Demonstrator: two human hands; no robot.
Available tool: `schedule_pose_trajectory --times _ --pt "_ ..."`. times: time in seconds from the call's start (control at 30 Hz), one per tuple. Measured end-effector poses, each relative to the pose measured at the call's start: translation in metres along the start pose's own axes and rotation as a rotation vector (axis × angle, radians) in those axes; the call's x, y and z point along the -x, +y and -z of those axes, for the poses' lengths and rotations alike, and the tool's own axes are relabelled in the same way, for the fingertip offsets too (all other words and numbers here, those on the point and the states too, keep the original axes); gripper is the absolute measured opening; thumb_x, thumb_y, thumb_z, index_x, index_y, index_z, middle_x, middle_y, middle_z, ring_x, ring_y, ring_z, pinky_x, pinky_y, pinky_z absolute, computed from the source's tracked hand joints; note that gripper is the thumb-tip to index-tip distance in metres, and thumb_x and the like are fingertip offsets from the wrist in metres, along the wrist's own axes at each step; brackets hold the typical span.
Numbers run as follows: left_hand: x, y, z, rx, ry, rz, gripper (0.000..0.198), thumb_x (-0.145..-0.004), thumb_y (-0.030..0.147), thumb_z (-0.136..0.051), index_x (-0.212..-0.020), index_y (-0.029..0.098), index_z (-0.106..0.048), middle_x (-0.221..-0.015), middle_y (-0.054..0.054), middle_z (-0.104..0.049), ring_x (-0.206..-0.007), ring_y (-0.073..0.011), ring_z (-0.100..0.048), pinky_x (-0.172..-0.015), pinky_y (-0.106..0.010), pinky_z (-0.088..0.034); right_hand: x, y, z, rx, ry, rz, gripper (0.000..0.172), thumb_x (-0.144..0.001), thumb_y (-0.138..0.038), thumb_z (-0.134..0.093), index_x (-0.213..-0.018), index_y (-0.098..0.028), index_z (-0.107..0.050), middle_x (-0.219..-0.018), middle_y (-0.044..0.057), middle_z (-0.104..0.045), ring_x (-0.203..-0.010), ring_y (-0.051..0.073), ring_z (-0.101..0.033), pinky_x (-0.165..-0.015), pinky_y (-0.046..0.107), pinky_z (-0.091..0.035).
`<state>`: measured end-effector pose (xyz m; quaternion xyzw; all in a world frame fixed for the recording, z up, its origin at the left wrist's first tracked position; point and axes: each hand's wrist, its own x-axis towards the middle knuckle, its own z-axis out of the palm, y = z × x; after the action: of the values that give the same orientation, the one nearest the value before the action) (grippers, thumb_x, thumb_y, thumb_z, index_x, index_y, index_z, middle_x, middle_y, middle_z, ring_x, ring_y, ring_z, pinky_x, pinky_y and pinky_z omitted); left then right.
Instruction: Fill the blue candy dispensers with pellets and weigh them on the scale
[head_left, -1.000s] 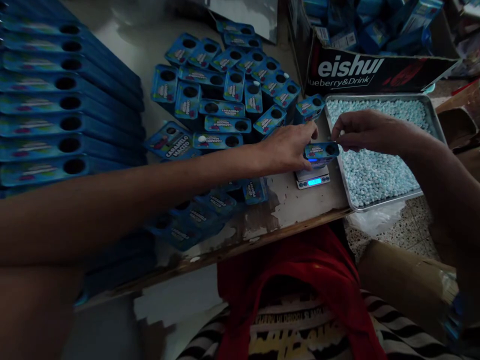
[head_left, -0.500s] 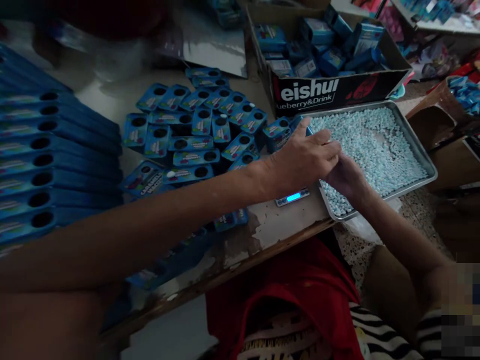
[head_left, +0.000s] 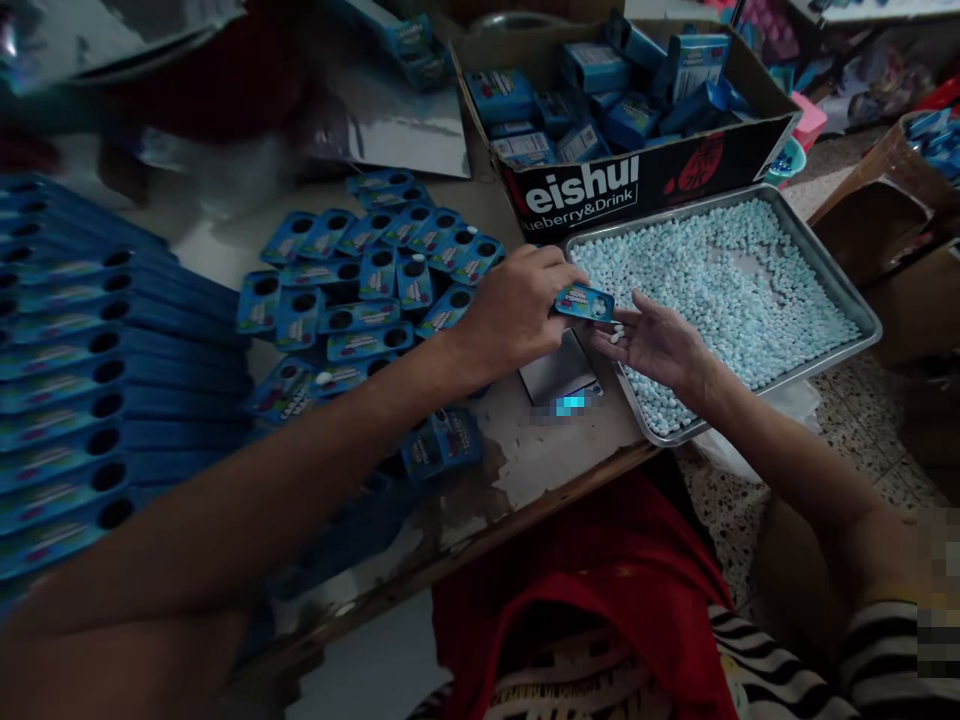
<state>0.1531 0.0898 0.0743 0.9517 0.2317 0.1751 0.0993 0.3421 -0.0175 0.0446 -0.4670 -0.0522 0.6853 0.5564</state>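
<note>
My left hand (head_left: 517,305) is closed on a small blue candy box (head_left: 581,301), its round opening facing up with pale candy inside. Tilted, this box hangs above the digital scale (head_left: 559,372). Palm up under the box's right end is my right hand (head_left: 660,343), fingers loosely extended, with a few white candies (head_left: 617,335) resting on them. Behind and below that hand lies a metal tray (head_left: 814,255) spread with pale blue and white candies (head_left: 697,265). Left of my left hand stand several blue boxes (head_left: 360,315) with round openings, loosely grouped.
Stacked rows of blue boxes (head_left: 112,400) fill the left side. At the back, a black-printed carton (head_left: 585,185) holds more blue boxes, right behind the tray. The worn table edge (head_left: 525,515) runs close to my red apron (head_left: 600,570). An open brown carton (head_left: 870,210) stands at right.
My hands, together beside the tray before, have come apart slightly. The held box is now in plain sight, my right palm has turned up, and the scale's plate is uncovered.
</note>
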Motion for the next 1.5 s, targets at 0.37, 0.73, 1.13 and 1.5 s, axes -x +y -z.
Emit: schedule_pose_trajectory --times 0.37,0.73,1.13,1.5 --pt "0.013 0.026 0.012 -0.326 0.074 -0.268 0.043 -0.103 0.004 -0.041 -0.132 0.014 -0.072 -0.117 -0.013 -0.074 -0.116 -0.0309 -0.066 -0.099 -0.046 -0.054 0.009 -0.009 0.011 0.271 -0.009 0.322 0.036 -0.105 -0.059 -0.064 -0.103 -0.024 -0.074 -0.102 0.005 -0.083 -0.111 0.024 -0.077 -0.106 0.044 -0.063" --pt "0.010 0.020 -0.005 0.023 0.029 0.028 0.034 -0.096 0.019 -0.058 -0.126 0.020 -0.073 -0.120 -0.011 -0.073 -0.116 -0.0323 -0.064 -0.098 -0.050 -0.055 0.015 0.009 0.000 -0.069 -0.058 0.138 0.015 -0.105 -0.030 -0.066 -0.092 -0.024 -0.062 -0.081 0.003 -0.076 -0.084 0.022 -0.078 -0.087 0.037 -0.072" --pt "0.060 -0.014 -0.013 0.473 0.053 0.426 0.034 -0.079 0.030 -0.085 -0.106 0.022 -0.066 -0.108 -0.004 -0.075 -0.098 -0.0239 -0.069 -0.090 -0.039 -0.058 -0.034 -0.036 -0.014 0.510 -0.053 0.299 0.029 -0.077 -0.008 -0.070 -0.102 -0.016 -0.081 -0.070 -0.004 -0.065 -0.058 0.008 -0.050 -0.053 0.020 -0.041" --pt "0.078 -0.019 -0.007 0.379 0.012 0.308 0.047 -0.083 0.020 -0.076 -0.126 0.024 -0.060 -0.131 -0.008 -0.070 -0.123 -0.0284 -0.068 -0.109 -0.044 -0.056 -0.113 -0.041 -0.071 1.946 0.042 0.789 0.017 -0.088 -0.026 -0.077 -0.103 -0.023 -0.084 -0.094 0.008 -0.078 -0.101 0.030 -0.068 -0.083 0.037 -0.042"
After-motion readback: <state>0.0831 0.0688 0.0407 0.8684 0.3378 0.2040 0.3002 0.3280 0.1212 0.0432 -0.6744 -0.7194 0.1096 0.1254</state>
